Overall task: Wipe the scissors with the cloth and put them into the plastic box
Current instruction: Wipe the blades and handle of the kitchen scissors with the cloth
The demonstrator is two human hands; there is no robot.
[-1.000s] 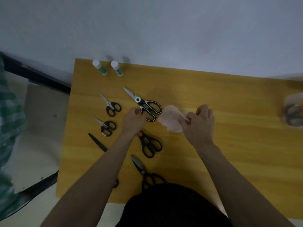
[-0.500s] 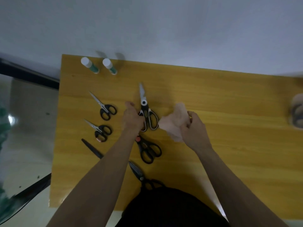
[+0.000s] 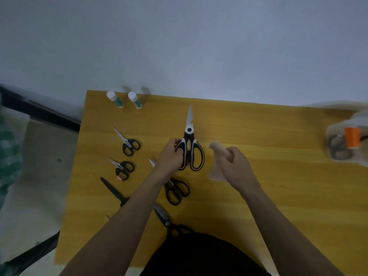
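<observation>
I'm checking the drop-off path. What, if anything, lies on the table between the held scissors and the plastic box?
Nothing visible. The left hand holds the scissors; bare tabletop runs to the plastic box. The right hand, holding the cloth, hovers beside them.

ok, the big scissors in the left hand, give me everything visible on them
The big scissors are kitchen-style: a pale metal blade pair, closed, with a notch on one edge, a white round pivot cap with a dark centre, and black loop handles trimmed in white that look like plastic. They point away from the person, tip toward the wall, over the yellow wooden table. The left hand grips the left handle loop; whether they rest on the table is unclear. The cloth in the right hand is beside them, not touching.
</observation>
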